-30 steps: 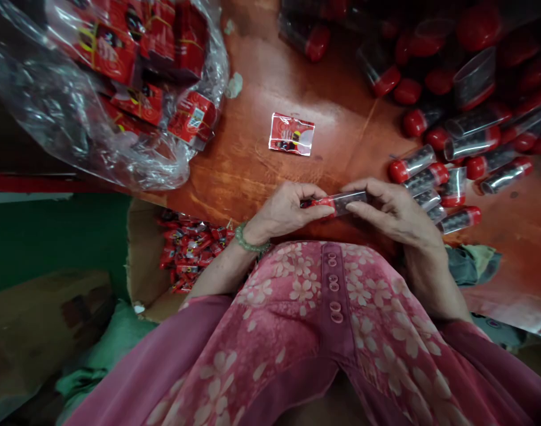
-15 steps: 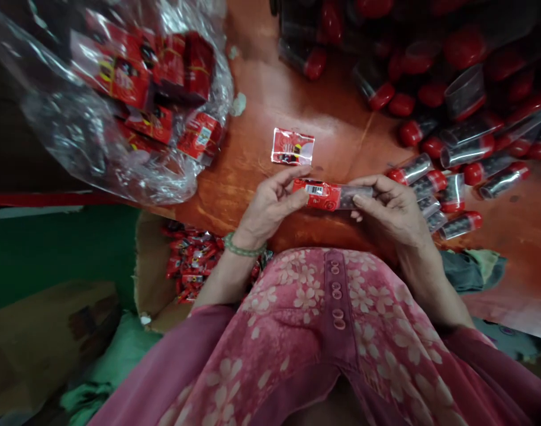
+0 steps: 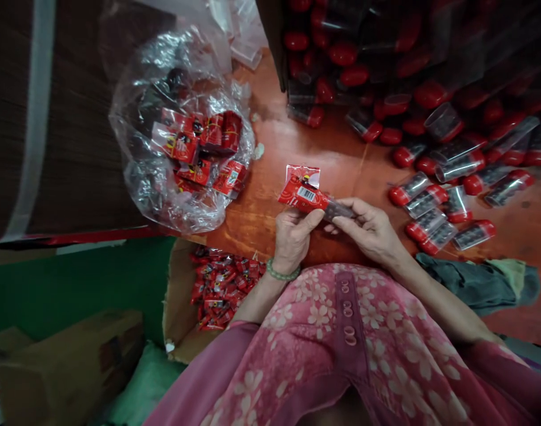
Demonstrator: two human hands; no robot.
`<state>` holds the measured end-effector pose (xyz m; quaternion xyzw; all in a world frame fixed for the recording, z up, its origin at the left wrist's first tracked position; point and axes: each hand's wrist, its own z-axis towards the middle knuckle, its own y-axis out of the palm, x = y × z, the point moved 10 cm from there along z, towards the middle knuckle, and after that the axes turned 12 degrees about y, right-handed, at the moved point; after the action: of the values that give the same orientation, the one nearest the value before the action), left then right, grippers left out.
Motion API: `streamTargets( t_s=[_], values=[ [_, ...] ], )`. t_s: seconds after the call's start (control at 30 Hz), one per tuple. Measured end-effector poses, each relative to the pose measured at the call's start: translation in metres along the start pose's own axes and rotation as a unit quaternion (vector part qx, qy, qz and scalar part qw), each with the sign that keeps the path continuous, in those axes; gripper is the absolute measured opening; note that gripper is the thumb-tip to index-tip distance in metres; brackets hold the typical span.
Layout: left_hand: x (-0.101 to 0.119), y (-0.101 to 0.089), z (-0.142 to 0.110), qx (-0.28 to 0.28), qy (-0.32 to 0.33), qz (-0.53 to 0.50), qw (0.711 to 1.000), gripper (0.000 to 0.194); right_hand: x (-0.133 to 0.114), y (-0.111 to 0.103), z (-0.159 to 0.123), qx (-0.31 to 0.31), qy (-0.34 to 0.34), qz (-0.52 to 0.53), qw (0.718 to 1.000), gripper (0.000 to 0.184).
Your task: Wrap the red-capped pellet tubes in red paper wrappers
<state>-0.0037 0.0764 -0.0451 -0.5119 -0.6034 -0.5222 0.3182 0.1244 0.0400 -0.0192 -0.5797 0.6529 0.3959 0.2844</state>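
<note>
My right hand (image 3: 372, 232) grips a clear plastic tube (image 3: 336, 210) with dark pieces inside, thumb and fingers closed on its right end. Over the tube's left part sits a red printed label sleeve (image 3: 302, 196) with a white barcode, its flat open end sticking out to the upper left. My left hand (image 3: 293, 238), a green bead bracelet at its wrist, pinches the tube where the sleeve ends, thumb on the near side. Another red label sleeve (image 3: 312, 175) lies flat on the table just behind, partly covered by the held one.
A clear plastic bag (image 3: 173, 210) with bundled red sleeves lies at left. Several red-capped tubes (image 3: 475, 234) lie at right, below a large pile (image 3: 434, 94). A cardboard box (image 3: 178, 296) of red-wrapped pieces stands below the edge. Dark cloth (image 3: 479, 284) lies at right.
The tube with its sleeve has tilted, its sleeve end turning up and away, now overlapping the loose sleeve. My left hand has shifted from the sleeve toward the tube. The view has shifted.
</note>
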Motion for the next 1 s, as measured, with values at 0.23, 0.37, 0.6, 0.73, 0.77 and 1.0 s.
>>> streamTargets(
  t_s=[0.23, 0.37, 0.6, 0.73, 0.77, 1.0],
  values=[
    [0.007, 0.005, 0.005, -0.011, 0.021, -0.021, 0.999, 0.055, -0.015, 0.004, 0.000, 0.022, -0.077, -0.078, 0.994, 0.037],
    [0.012, 0.007, 0.006, -0.005, 0.024, -0.072, 0.997, 0.048, -0.022, 0.006, 0.002, 0.042, -0.118, -0.128, 0.984, 0.029],
    [-0.003, 0.019, 0.000, -0.058, -0.046, -0.095, 0.993, 0.047, -0.005, 0.020, 0.018, -0.061, -0.031, 0.075, 0.995, 0.036],
    [0.005, 0.017, 0.005, -0.045, -0.037, -0.113, 0.992, 0.052, -0.001, 0.022, 0.024, -0.070, -0.009, 0.100, 0.992, 0.037],
    [0.007, 0.015, 0.006, -0.028, -0.031, -0.123, 0.992, 0.053, 0.000, 0.022, 0.024, -0.070, -0.007, 0.098, 0.993, 0.038],
    [0.003, 0.026, 0.001, -0.008, -0.052, -0.154, 0.987, 0.053, -0.003, 0.024, 0.023, -0.065, -0.026, 0.093, 0.993, 0.036]
  ],
)
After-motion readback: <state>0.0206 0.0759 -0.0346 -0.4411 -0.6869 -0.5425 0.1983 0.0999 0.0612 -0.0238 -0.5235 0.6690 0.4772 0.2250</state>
